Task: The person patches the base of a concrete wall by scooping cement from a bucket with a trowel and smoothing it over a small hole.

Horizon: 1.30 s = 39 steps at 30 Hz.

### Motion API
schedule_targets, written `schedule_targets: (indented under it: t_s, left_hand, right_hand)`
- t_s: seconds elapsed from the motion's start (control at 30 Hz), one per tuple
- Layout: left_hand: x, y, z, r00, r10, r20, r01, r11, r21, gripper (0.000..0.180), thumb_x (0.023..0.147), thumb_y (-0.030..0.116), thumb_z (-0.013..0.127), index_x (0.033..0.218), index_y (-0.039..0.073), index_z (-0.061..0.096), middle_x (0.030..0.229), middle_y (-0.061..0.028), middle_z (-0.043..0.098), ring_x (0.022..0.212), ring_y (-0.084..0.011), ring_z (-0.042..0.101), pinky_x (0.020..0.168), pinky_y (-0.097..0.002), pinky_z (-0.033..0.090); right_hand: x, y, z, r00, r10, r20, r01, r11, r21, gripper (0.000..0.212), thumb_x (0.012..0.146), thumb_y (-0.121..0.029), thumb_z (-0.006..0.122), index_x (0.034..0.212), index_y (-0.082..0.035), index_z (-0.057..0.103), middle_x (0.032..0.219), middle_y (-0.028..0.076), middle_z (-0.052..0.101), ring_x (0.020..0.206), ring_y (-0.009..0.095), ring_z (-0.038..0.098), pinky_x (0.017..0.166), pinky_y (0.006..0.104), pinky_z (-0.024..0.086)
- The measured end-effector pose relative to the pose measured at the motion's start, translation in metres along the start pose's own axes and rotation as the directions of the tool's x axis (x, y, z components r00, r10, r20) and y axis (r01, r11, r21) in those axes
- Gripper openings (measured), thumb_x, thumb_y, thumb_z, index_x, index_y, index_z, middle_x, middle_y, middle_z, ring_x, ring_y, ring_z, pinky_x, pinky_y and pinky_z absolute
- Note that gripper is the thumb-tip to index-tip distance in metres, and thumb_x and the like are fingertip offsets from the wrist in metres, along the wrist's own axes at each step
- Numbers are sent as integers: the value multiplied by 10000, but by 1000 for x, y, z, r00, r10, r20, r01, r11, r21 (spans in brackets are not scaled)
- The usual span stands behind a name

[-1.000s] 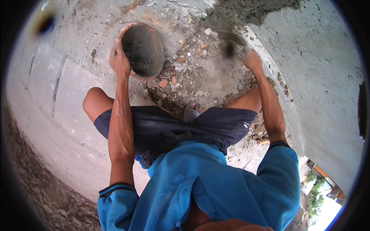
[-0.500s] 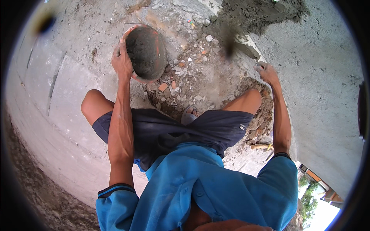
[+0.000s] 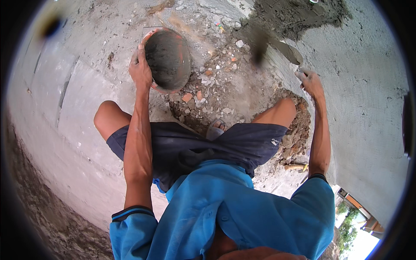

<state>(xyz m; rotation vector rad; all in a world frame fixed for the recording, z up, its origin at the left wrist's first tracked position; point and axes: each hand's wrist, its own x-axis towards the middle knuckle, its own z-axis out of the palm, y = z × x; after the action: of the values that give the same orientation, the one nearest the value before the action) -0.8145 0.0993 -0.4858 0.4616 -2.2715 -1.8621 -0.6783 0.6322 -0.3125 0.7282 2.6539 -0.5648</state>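
My left hand (image 3: pixel 140 71) is closed on the near left rim of a round bucket (image 3: pixel 186 65), which is tipped with its mouth toward me. Grey wet mortar (image 3: pixel 164 63) coats the inside of it. Over on the right, my right hand (image 3: pixel 311 83) grips a trowel (image 3: pixel 289 53) by its handle, most of which the fingers hide. The blade points up and left, lying close to the wall's lower edge, and is smeared with mortar. Just beyond the blade, dark wet mortar (image 3: pixel 299 19) spreads across the wall's surface.
The grey plastered wall (image 3: pixel 364 86) rises along the right side. Broken stones and brick bits (image 3: pixel 206 80) litter the ground between my knees. A tool with a wooden handle (image 3: pixel 295 167) lies near my right thigh. Pale concrete slabs (image 3: pixel 86 108) stretch away on the left.
My right hand and the trowel have shifted slightly right, and more of the blade shows. The bucket, still in my left hand, appears a little further right, as does the surrounding ground.
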Motion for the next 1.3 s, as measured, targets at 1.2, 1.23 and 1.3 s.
schedule_targets:
  t_s: [1.2, 1.23, 1.3]
  left_hand:
    - [5, -8, -27, 987, -21, 160, 38, 994, -105, 626, 1117, 512, 449, 1355, -15, 689, 1295, -130, 703, 1218, -198, 609, 1095, -334, 437]
    - [5, -9, -28, 985, -13, 171, 35, 991, -126, 629, 1119, 513, 443, 1367, -15, 681, 1317, -132, 695, 1233, -203, 609, 1105, -337, 435]
    - [2, -4, -27, 990, 26, 137, 2, 980, -199, 658, 1089, 545, 501, 1337, -32, 696, 1268, -148, 715, 1205, -206, 616, 1085, -344, 441]
  right_hand:
    - [-37, -186, 198, 735, -578, 354, 412, 796, 442, 503, 934, -462, 727, 1133, 0, 727, 963, 137, 704, 997, 283, 653, 880, 432, 499]
    - [-42, -183, 186, 732, -580, 358, 420, 798, 433, 513, 930, -465, 731, 1144, 1, 723, 971, 137, 704, 996, 287, 651, 885, 436, 497]
    - [-60, -194, 135, 685, -518, 513, 327, 847, 420, 514, 936, -465, 742, 1188, -18, 715, 988, 101, 700, 900, 205, 659, 765, 364, 515]
